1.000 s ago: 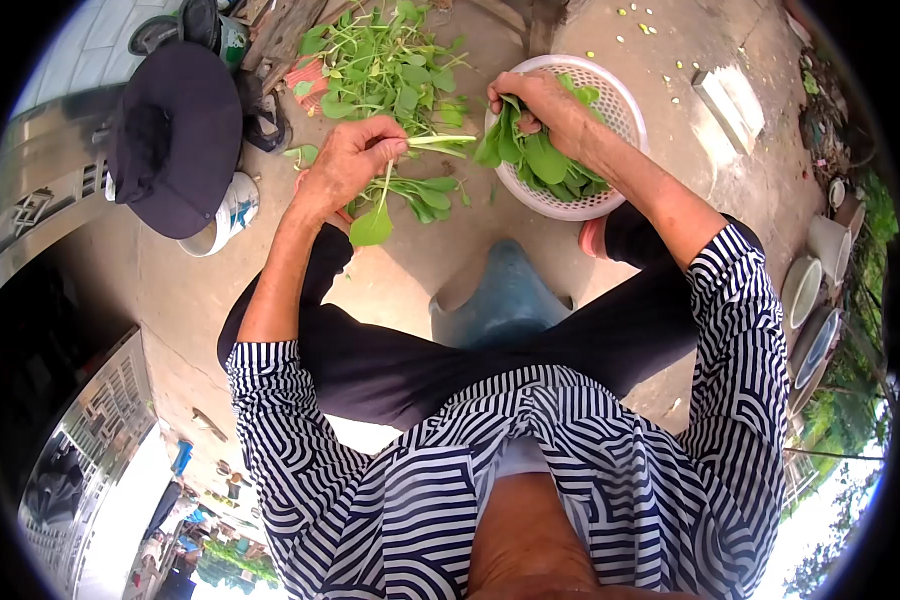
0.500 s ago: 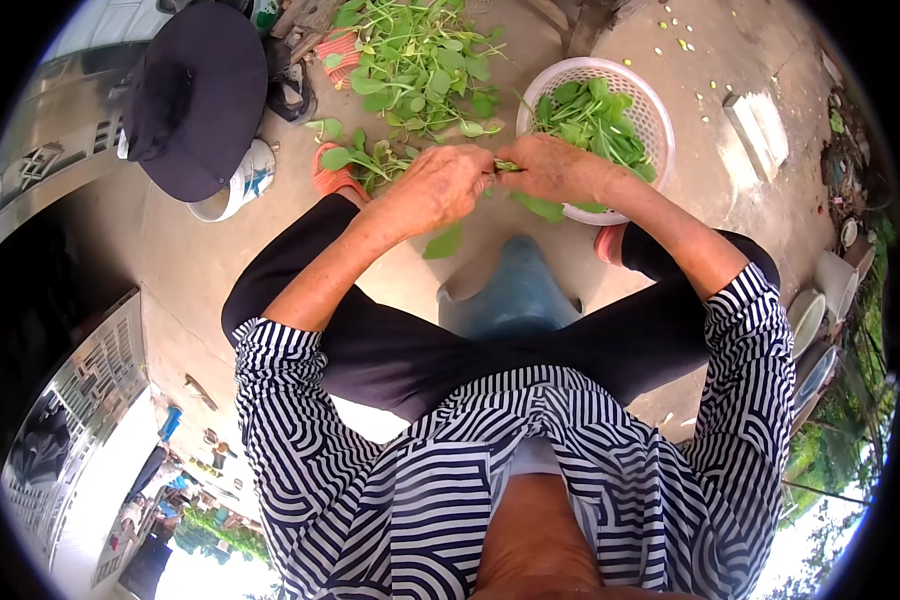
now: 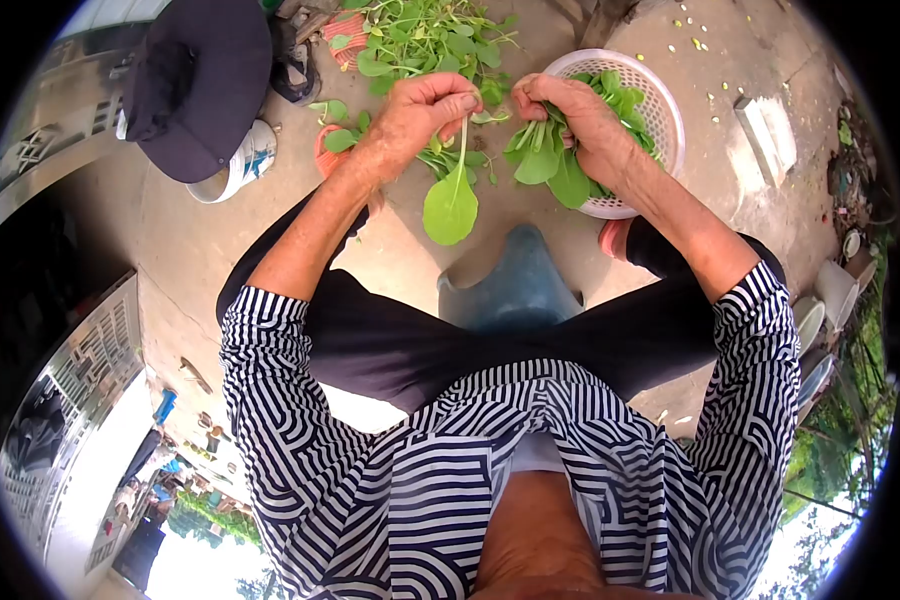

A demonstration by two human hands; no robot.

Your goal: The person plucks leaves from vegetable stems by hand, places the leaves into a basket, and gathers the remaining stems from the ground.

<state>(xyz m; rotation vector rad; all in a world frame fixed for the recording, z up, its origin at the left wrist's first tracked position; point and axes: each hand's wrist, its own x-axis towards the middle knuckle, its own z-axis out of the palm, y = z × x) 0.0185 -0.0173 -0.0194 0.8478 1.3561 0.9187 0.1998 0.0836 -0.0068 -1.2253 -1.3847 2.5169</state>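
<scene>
My left hand (image 3: 425, 118) pinches the thin pale stem of a single green leaf (image 3: 451, 208), which hangs down broad and rounded below my fingers. Closed around the stems of a small bunch of leafy greens (image 3: 550, 165), my right hand (image 3: 582, 118) is above the near left side of a pink-white perforated basket (image 3: 667, 118). More picked leaves (image 3: 625, 100) lie in that basket, partly behind my right hand and wrist. Beyond my left hand, a loose pile of leafy stalks (image 3: 435, 42) spreads over the concrete floor.
A blue-grey plastic stool (image 3: 510, 285) is between my legs. To the left, a dark wide-brimmed hat (image 3: 205, 95) rests over a white bucket (image 3: 240, 165). A pale block (image 3: 765, 140) lies right of the basket. A coral slipper (image 3: 615, 238) shows near the basket.
My hands were together and have moved apart. A single leaf now hangs from my left hand, while the bunch in my right hand is more visible.
</scene>
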